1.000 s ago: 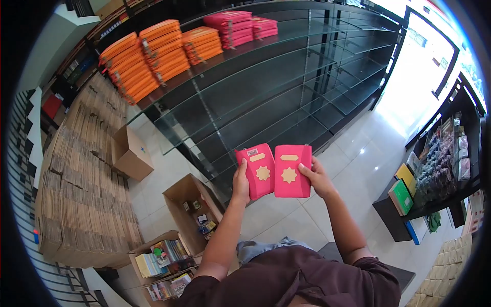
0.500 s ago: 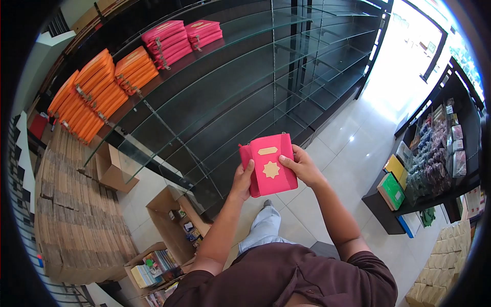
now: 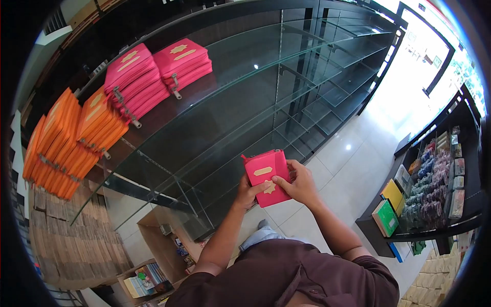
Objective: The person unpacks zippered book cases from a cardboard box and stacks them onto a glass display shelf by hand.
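Note:
A pink zippered case [image 3: 267,177] with a pale gold label and a gold star-shaped emblem is held before my chest, its printed face up. My left hand [image 3: 249,191] grips its left edge, thumb resting on the front near the emblem. On the opposite side my right hand [image 3: 299,183] clasps the right edge, its thumb also lying on the face near the emblem. Ahead and to the left, similar pink cases [image 3: 134,77] are stacked in two piles on the upper glass shelf, zipper pulls hanging over the front. Orange zippered cases [image 3: 64,143] stand in piles beside them.
Glass shelves [image 3: 245,87] curve across in front of me. Stacks of brown cardboard-like bundles [image 3: 76,240] rise at the left, near an open cardboard box [image 3: 153,225] and a box of books [image 3: 146,281]. At right is a display rack [image 3: 434,230] with a green book [image 3: 385,217].
My view has come closer to the shelf piles. The pink case sits slightly lower and looks squared up, where its left part stuck out before. My left thumb has moved onto its face.

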The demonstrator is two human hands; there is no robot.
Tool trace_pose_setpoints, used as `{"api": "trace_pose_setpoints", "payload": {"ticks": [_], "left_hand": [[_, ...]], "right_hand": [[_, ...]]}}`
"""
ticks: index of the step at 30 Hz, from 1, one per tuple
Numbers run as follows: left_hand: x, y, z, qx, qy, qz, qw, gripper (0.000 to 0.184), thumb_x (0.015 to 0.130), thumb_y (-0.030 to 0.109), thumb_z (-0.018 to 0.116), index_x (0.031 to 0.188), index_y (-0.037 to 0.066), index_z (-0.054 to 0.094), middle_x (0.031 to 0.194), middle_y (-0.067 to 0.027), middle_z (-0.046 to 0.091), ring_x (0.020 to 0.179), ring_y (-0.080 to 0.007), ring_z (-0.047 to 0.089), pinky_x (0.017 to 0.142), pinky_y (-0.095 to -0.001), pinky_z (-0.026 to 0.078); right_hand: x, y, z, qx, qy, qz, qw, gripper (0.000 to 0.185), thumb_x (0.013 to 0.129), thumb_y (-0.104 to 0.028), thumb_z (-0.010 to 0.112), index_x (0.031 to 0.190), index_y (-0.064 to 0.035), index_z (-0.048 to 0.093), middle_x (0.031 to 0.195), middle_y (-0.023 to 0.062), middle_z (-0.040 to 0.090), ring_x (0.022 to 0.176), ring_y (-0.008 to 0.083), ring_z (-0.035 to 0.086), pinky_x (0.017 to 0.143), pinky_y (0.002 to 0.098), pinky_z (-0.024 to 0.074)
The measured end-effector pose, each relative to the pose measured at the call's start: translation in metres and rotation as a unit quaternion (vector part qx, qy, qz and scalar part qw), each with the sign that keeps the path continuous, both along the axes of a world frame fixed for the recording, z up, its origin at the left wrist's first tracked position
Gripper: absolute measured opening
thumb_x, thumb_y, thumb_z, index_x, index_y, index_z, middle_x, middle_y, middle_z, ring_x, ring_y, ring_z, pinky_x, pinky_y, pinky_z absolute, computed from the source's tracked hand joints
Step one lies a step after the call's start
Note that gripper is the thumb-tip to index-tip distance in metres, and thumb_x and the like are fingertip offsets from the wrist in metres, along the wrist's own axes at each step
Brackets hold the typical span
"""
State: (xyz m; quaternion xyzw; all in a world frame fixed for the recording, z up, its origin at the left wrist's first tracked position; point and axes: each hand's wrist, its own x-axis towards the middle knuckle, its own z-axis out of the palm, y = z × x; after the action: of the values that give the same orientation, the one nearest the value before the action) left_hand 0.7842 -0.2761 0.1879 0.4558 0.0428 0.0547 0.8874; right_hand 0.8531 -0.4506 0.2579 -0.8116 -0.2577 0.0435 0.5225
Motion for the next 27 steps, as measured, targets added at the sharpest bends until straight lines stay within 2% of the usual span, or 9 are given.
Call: {"api": "trace_pose_setpoints", "payload": {"ticks": [4,9,12,15,18,19,22,25,27], "left_hand": [[0.026,0.002,0.000,0.080,-0.064,-0.002,0.995,0.055,0.075,0.003,0.076,0.124,0.004,0.052,0.110,-0.0088,0.064,0.098,-0.0180,0.065,0.087,-0.0338,0.055],[0.046,-0.012,0.024,0.285,-0.174,0.075,0.940,0.053,0.076,0.014,0.079,0.121,0.003,0.055,0.113,-0.0144,0.065,0.104,-0.0223,0.066,0.089,-0.0350,0.053],[0.063,-0.014,0.035,0.481,-0.292,0.127,0.817,0.058,0.070,0.022,0.084,0.120,0.007,0.058,0.118,-0.0136,0.065,0.105,-0.0262,0.066,0.092,-0.0404,0.052],[0.070,-0.025,0.084,0.675,-0.332,0.104,0.651,0.049,0.068,0.024,0.081,0.113,0.022,0.063,0.123,-0.0048,0.065,0.107,-0.0296,0.066,0.094,-0.0447,0.050],[0.078,-0.048,0.101,0.792,-0.353,0.079,0.492,0.037,0.077,0.023,0.071,0.113,0.027,0.063,0.123,-0.0013,0.065,0.112,-0.0268,0.063,0.097,-0.0422,0.047],[0.078,-0.055,0.098,0.814,-0.327,0.082,0.473,0.034,0.082,0.021,0.065,0.114,0.033,0.063,0.123,0.0016,0.065,0.118,-0.0224,0.060,0.101,-0.0403,0.043],[0.076,-0.067,0.090,0.851,-0.211,0.161,0.453,0.040,0.083,0.017,0.066,0.121,0.027,0.061,0.132,-0.0036,0.060,0.124,-0.0267,0.055,0.104,-0.0406,0.041],[0.068,-0.090,0.079,0.754,0.043,0.344,0.558,0.044,0.086,0.016,0.064,0.129,0.020,0.055,0.141,-0.0074,0.051,0.134,-0.0286,0.045,0.111,-0.0434,0.034],[0.067,-0.106,0.037,0.428,0.057,0.448,0.783,0.046,0.089,0.016,0.063,0.133,0.014,0.050,0.144,-0.0106,0.046,0.136,-0.0299,0.041,0.110,-0.0454,0.035]], "right_hand": [[0.026,-0.011,0.004,-0.051,-0.075,-0.002,0.996,0.049,0.075,-0.029,0.083,0.108,0.0012,0.063,0.084,0.0097,0.065,0.075,0.0167,0.062,0.065,0.0289,0.0497],[0.065,-0.039,-0.037,0.159,0.132,0.090,0.974,0.052,0.080,-0.026,0.078,0.121,-0.0050,0.055,0.097,0.0048,0.059,0.078,0.0119,0.057,0.069,0.0279,0.0493],[0.093,-0.067,-0.056,0.203,0.353,0.191,0.893,0.072,0.090,-0.053,0.056,0.142,-0.0064,0.038,0.124,0.0120,0.055,0.102,0.0222,0.059,0.084,0.0375,0.0522],[0.112,-0.077,-0.054,0.267,0.648,0.291,0.652,0.100,0.085,-0.081,0.030,0.150,-0.0045,0.027,0.145,0.0188,0.044,0.125,0.0318,0.054,0.092,0.0474,0.0526],[0.145,-0.074,-0.052,0.252,0.643,0.331,0.643,0.090,0.091,-0.070,0.042,0.149,-0.0027,0.028,0.141,0.0168,0.048,0.122,0.0268,0.056,0.094,0.0431,0.0529],[0.162,-0.074,-0.059,0.213,0.575,0.402,0.681,0.077,0.092,-0.048,0.060,0.146,-0.0006,0.031,0.137,0.0160,0.051,0.120,0.0224,0.057,0.097,0.0386,0.0518],[0.180,-0.065,-0.040,0.167,0.584,0.391,0.692,0.072,0.086,-0.022,0.069,0.145,-0.0003,0.033,0.133,0.0157,0.054,0.117,0.0214,0.059,0.097,0.0363,0.0523],[0.184,-0.055,-0.028,0.220,0.572,0.383,0.691,0.066,0.083,-0.010,0.067,0.140,-0.0005,0.036,0.128,0.0146,0.055,0.116,0.0232,0.060,0.097,0.0370,0.0522],[0.190,-0.047,-0.032,0.225,0.558,0.384,0.700,0.064,0.083,-0.008,0.066,0.138,-0.0014,0.035,0.126,0.0131,0.055,0.114,0.0228,0.059,0.098,0.0378,0.0513]]}}
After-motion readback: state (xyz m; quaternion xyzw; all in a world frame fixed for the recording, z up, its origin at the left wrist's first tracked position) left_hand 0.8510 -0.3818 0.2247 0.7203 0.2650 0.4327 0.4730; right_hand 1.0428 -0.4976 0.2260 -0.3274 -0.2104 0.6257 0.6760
